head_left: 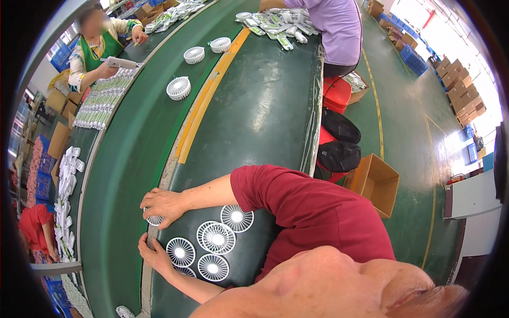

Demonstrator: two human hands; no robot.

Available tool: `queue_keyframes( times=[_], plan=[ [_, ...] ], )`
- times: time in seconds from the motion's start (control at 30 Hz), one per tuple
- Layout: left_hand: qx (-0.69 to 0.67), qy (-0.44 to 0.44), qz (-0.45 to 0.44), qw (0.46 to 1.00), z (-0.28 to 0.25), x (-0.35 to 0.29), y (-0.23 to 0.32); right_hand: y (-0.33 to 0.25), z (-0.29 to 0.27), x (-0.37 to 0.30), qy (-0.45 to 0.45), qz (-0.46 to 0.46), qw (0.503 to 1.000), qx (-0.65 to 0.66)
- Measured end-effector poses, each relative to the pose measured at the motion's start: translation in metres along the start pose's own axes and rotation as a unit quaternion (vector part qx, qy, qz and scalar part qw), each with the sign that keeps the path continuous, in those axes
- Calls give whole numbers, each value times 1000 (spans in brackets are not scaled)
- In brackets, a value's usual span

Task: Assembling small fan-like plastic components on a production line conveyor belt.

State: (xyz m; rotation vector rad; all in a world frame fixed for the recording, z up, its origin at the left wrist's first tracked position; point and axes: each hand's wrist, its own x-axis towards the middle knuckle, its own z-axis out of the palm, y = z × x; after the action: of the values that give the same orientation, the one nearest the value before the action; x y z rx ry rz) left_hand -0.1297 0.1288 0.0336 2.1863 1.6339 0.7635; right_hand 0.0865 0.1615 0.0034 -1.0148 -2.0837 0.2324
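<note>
Several round white fan grilles [216, 237] lie flat on the dark green table [265, 116] in front of me. My right hand [164, 204], on the arm with the red sleeve, lies over one grille [155, 219] at the table's left edge with its fingers curled on it. Just below, my left hand [154, 254] rests with fingers apart on the table edge, beside another grille [181, 252]. The part of the grille under my right hand is hidden.
A green conveyor belt [127, 175] to the left carries three white fan heads [178, 88]. A worker in a green vest [95, 47] sits beyond it and a person in purple [331, 26] at the table's far end. A cardboard box [374, 183] and black bags [339, 156] lie to the right.
</note>
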Motion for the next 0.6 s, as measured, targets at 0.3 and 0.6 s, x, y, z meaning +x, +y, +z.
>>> queue_keyframes(
  times=[0.3,0.6],
  plan=[
    [-3,15,29,999,4,-2,5,-2,-6,-5,-12,11,1000,3],
    [-6,14,43,999,8,7,-13,7,2,3,7,-9,1000,-17]
  ],
)
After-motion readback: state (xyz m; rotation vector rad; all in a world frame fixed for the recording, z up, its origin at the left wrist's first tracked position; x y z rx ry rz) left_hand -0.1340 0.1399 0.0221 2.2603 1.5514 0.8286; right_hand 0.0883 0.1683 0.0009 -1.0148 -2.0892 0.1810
